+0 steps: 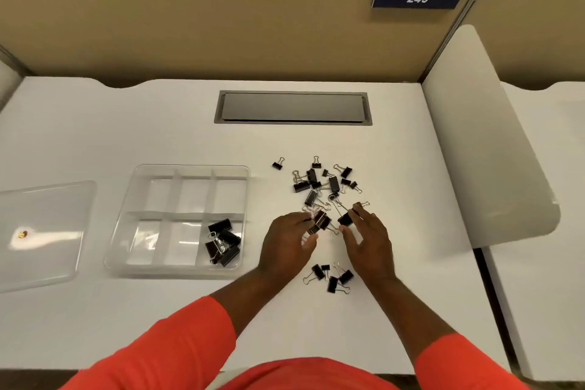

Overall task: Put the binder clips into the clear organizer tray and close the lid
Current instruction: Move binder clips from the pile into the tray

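Binder clips [323,221] lie between left hand [286,244] and right hand [368,239], touching both.

A white desk [126,136] carries a clear tray [190,168] with six compartments. Several black binder clips [223,241] lie in its near right compartment. The lid [47,215] lies flat just left of the tray, not touching it. Right of the tray, loose clips [319,180] lie scattered, and a small group [332,277] lies nearer the person. The left hand [286,244] curls its fingers on a clump of clips [321,221]. The right hand [370,237], fingers spread, touches one clip [346,218] beside that clump. Orange sleeves [177,342] cover both forearms.
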